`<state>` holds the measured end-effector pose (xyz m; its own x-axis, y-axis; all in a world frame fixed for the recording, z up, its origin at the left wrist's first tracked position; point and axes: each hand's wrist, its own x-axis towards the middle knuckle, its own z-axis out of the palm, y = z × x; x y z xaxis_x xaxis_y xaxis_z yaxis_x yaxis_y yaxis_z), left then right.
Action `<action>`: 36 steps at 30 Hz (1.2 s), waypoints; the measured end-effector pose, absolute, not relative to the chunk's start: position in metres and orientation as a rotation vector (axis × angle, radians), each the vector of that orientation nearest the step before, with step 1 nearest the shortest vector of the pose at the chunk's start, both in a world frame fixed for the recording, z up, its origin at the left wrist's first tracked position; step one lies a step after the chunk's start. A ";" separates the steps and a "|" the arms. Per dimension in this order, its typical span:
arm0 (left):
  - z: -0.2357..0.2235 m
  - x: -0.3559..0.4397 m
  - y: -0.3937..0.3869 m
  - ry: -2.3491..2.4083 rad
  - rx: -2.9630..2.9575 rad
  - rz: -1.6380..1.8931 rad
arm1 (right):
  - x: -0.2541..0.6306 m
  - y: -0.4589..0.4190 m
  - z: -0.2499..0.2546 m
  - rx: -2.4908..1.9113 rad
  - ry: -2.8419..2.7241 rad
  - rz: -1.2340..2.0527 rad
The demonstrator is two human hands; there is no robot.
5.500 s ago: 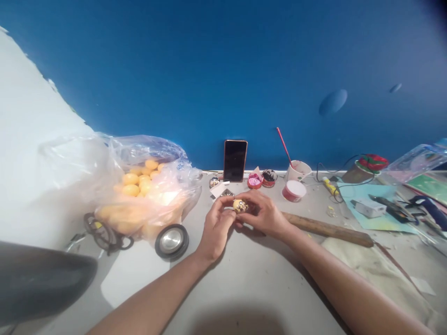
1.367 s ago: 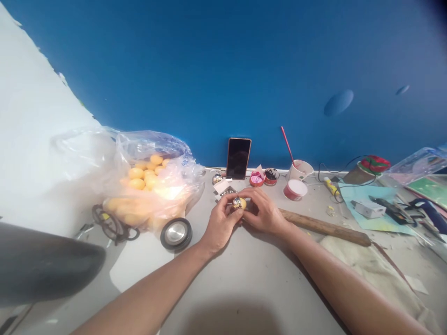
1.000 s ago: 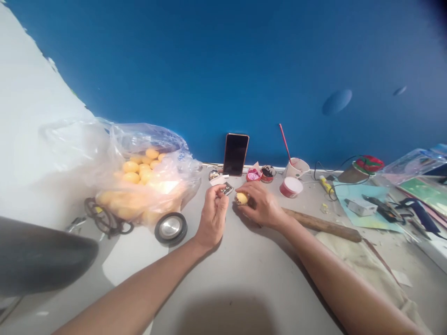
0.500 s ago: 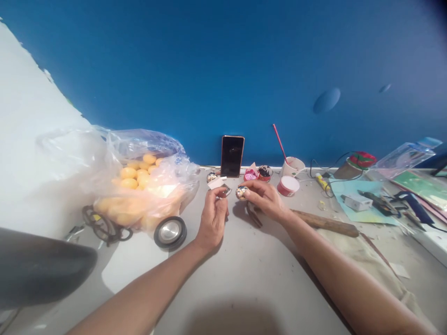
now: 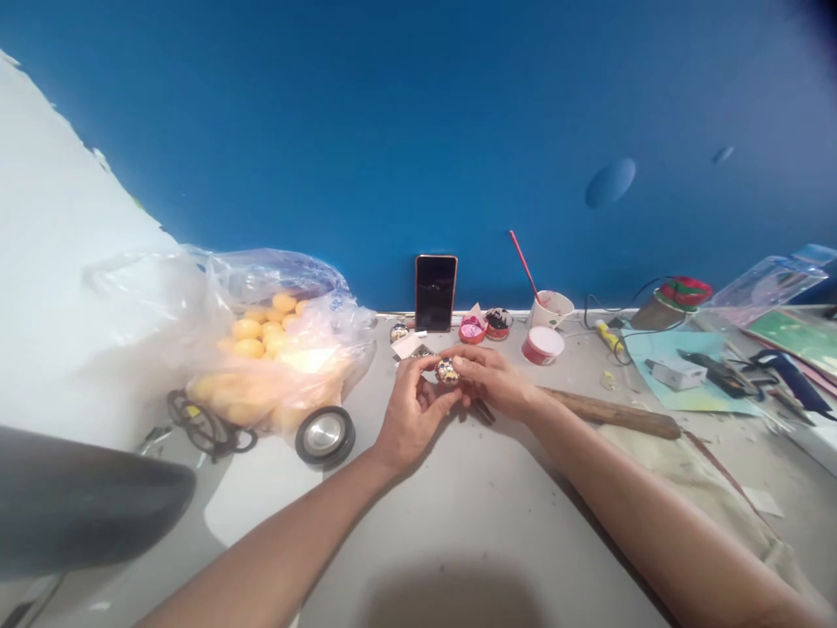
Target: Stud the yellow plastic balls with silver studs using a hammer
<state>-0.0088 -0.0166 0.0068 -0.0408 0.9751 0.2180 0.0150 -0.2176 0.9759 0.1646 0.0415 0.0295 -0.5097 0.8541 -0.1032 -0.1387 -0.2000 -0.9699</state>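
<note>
A small round ball (image 5: 447,372) with a patchy silver, gold and dark surface is held between my two hands in the middle of the table. My right hand (image 5: 492,381) grips it from the right with thumb and fingers. From the left, my left hand (image 5: 415,403) curls around it, thumb underneath and fingertips at its side. Beneath my right hand lies a hammer, its wooden handle (image 5: 611,414) stretching right and its head partly covered. Just beyond my left fingers is a small open white box (image 5: 406,346), with a similar patterned ball (image 5: 398,332) behind it.
A phone (image 5: 436,293) leans against the blue wall. Nearby stand small pink-red tubs (image 5: 472,330), a lidded tub (image 5: 542,345) and a paper cup (image 5: 551,307) with a red stick. Left are a plastic bag of yellow balls (image 5: 261,336) and a black-rimmed disc (image 5: 325,435).
My left hand has moved right and closed in on the ball, where before it held a small dark piece apart from it. The right hand has kept its hold. The view has shifted slightly.
</note>
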 end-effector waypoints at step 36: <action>0.005 -0.011 -0.014 1.184 1.464 1.178 | 0.171 0.050 0.028 -1.245 -1.616 1.054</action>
<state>-0.0108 -0.0144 0.0052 0.0921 0.9862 0.1374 0.1417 -0.1496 0.9785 0.1710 0.0501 0.0280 -0.1742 0.9783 0.1124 0.2913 0.1603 -0.9431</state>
